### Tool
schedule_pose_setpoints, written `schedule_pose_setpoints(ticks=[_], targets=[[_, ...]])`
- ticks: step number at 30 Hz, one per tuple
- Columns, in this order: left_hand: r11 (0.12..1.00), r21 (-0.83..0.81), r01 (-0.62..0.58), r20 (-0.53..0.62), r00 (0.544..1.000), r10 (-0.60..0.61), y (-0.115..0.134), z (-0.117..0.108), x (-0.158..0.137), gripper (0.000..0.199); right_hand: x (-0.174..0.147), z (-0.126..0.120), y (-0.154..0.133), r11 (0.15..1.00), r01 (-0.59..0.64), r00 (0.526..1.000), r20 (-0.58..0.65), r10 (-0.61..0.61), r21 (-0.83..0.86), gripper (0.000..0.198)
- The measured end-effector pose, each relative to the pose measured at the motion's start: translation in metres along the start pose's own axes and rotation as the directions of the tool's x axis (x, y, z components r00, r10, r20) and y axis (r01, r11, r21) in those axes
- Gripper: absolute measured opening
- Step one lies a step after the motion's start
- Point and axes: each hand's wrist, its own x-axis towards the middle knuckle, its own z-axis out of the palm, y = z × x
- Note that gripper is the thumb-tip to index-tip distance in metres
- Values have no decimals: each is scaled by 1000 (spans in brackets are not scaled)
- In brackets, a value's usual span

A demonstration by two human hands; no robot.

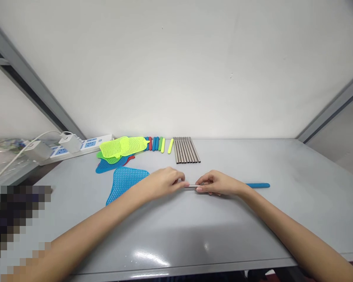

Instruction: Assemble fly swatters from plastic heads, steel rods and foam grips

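Observation:
My left hand (167, 181) is closed around the left part of a thin metal rod (191, 186), its fingertips pressed together there. From the right, my right hand (219, 183) pinches the same rod between thumb and fingers. A blue handle (258, 185) sticks out to the right beyond my right wrist, in line with the rod; my hand hides where they meet. Left of my left hand lies a blue perforated fly swatter head (128, 181), partly covered by my forearm. Whether the rod joins this head is hidden by my left hand.
Behind lie several metal tubes (186, 150) in a row, beside several coloured handles (155, 143). Yellow-green swatter heads (123, 147) are piled over blue (110, 166) and red ones. A power strip (90, 145) with plugged-in chargers stands at the left. The table (176, 243) meets a white wall.

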Motion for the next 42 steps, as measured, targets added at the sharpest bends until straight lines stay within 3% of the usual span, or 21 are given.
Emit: schedule_pose_setpoints(ticks=[8, 16, 21, 26, 30, 34, 38, 42], targets=[[990, -18, 142, 158, 978, -137, 9, 5, -35, 39, -1, 10, -9, 997, 50, 998, -24, -51, -60, 33], [980, 186, 62, 38, 997, -71, 14, 32, -41, 29, -5, 17, -10, 997, 15, 999, 35, -13, -75, 29], [954, 300, 9, -21, 1000, -3, 15, 39, -42, 25, -6, 19, -9, 986, -53, 987, 156, 28, 161, 27], [911, 411, -28, -76, 995, 65, 16, 40, -40, 24, -7, 16, -6, 875, -252, 937, 330, 113, 414, 25], [879, 474, -56, -97, 989, 116, 22, 38, -37, 21, -5, 12, -2, 781, -396, 866, 480, 142, 483, 22], [866, 496, -64, -105, 986, 133, 28, 36, -33, 18, -3, 10, -1, 728, -450, 821, 561, 108, 517, 21], [891, 452, -39, -63, 995, 75, 29, 41, -30, 18, -3, 9, 0, 767, -431, 833, 537, 135, 476, 23], [929, 369, -3, -10, 1000, 7, 29, 44, -25, 24, -3, 6, 1, 845, -333, 886, 446, 127, 418, 26]])
